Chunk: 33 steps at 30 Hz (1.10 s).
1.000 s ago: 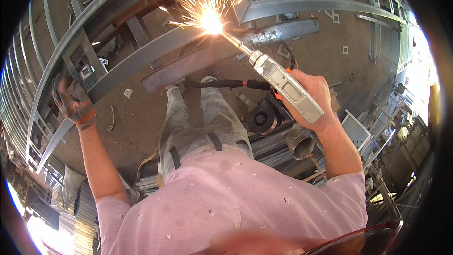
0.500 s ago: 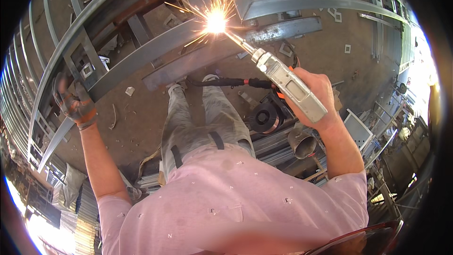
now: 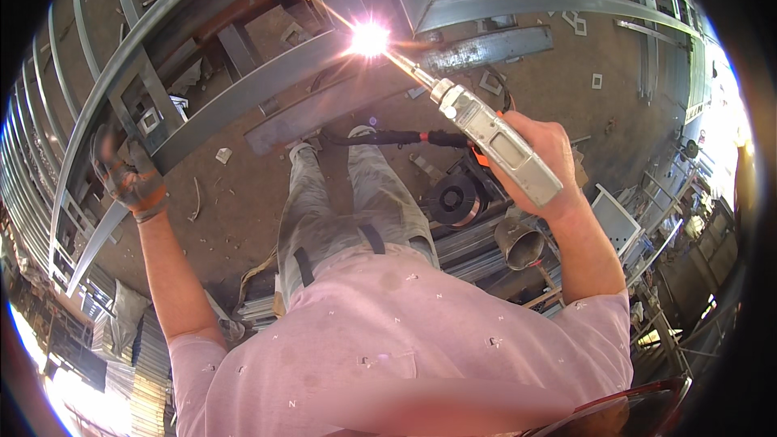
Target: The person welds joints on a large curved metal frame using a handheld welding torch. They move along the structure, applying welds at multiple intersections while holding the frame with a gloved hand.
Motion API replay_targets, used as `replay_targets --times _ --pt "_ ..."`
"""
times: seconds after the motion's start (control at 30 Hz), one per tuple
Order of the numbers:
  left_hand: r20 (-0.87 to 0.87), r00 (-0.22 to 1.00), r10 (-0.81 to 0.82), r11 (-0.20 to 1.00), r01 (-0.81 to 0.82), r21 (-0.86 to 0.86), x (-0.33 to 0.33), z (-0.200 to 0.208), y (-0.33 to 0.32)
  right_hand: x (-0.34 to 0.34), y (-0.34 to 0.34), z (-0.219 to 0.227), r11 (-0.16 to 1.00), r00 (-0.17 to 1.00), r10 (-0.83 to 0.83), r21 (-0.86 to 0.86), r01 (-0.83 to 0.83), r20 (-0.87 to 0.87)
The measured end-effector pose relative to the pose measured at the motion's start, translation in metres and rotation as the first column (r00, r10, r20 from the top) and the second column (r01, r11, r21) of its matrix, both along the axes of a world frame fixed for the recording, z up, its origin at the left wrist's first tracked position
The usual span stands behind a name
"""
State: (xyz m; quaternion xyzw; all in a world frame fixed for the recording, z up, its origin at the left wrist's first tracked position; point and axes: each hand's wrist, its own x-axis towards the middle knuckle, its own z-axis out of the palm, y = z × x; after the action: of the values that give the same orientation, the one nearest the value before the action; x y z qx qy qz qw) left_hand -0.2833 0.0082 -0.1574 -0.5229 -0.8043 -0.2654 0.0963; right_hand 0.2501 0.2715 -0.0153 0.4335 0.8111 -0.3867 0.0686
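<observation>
Workshop | dirt floor, scrap-strewn | steel frame overhead-front

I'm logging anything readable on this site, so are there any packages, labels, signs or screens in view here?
None that can be made out.
Welding torch: pale grey, long, in the right hand; no label shows on it.
Steel frame: bare grey bars, gripped by the gloved left hand.

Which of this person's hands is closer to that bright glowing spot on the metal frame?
Right. The right hand holds the welding torch, whose tip reaches the bright spot from lower right. The gloved left hand grips the grey steel frame far off to the left, lower down.
</observation>
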Motion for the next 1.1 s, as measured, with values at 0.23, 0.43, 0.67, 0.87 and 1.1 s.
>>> replay_targets --times 0.23,0.43,0.67,0.87,1.1 --pt "0.083 0.996 0.041 0.999 -0.041 -0.001 0.007 0.001 0.001 0.0 0.001 0.003 0.999 0.998 0.018 -0.036 -0.016 0.052" --pt "0.088 0.995 0.053 0.998 -0.056 0.037 0.009 0.0 0.003 0.002 0.002 0.002 0.999 0.999 0.02 -0.043 -0.018 0.051" --pt "0.038 0.997 0.067 0.997 -0.066 -0.034 0.001 -0.005 -0.005 0.006 0.0 -0.001 0.999 0.997 0.016 -0.031 -0.013 0.082" --pt "-0.113 0.993 0.033 0.997 -0.041 -0.071 0.002 0.002 0.0 0.006 0.001 0.0 0.999 0.999 0.018 -0.031 -0.017 0.034" --pt "0.145 0.989 0.039 0.997 -0.048 0.055 0.003 -0.005 0.0 0.009 0.002 -0.002 0.998 1.0 0.01 -0.064 -0.008 0.029"
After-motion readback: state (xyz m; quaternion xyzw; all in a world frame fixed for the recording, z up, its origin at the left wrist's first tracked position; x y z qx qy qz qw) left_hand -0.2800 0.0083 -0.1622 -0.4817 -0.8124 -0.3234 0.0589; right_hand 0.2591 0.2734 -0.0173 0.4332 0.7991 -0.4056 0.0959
